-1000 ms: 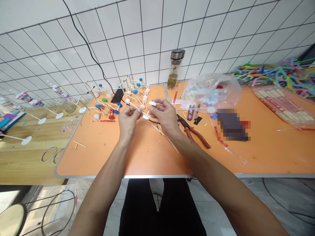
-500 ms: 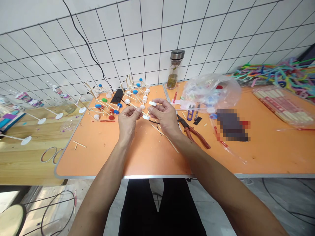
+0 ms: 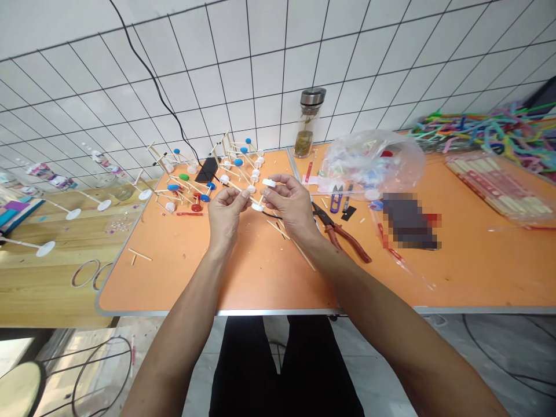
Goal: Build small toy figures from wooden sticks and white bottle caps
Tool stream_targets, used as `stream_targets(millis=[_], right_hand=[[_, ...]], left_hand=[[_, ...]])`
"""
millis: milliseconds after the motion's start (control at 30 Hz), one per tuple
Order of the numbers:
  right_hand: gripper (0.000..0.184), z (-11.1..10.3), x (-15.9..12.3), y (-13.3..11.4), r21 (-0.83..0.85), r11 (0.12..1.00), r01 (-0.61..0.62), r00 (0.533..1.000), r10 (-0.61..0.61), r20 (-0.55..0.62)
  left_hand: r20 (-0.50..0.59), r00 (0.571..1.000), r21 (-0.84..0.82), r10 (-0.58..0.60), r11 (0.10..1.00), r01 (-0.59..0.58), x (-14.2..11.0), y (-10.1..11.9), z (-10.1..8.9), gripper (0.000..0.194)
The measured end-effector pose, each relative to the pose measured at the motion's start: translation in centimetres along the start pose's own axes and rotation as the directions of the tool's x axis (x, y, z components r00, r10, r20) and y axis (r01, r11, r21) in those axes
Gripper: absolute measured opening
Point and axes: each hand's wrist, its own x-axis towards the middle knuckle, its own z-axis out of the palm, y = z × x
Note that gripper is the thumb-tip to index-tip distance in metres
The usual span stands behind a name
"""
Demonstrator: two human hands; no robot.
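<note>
Both my hands meet over the middle of the table around a small frame of pale wooden sticks and white bottle caps. My left hand [image 3: 226, 217] is closed, thumb and fingers pinching the frame's stick part [image 3: 234, 186]. My right hand [image 3: 292, 209] pinches its other side, with one white bottle cap [image 3: 269, 183] at the fingertips and a lower white cap [image 3: 258, 207] just below. A short stick [image 3: 261, 200] shows between these caps. My fingers hide part of the joints. Behind, similar stick frames [image 3: 238, 163] with blue and white caps stand on the table.
Pliers [image 3: 343, 231] with red-brown handles and purple snips [image 3: 336, 200] lie right of my hands. Loose sticks [image 3: 278, 229] lie below them. A glass tea bottle [image 3: 306, 124] stands by the wall, beside a plastic bag [image 3: 373, 162] of caps. Packed chopsticks [image 3: 495, 185] lie far right.
</note>
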Motion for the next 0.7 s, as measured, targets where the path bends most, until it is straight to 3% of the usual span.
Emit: stream_targets(millis=[700], right_hand=[[0.059,-0.06,0.12,0.32,-0.003,1.0,0.001,1.0,-0.001,-0.002]], left_hand=[[0.003,1.0,0.004,-0.011,1.0,0.011,-0.15,0.15,0.09,0.049]])
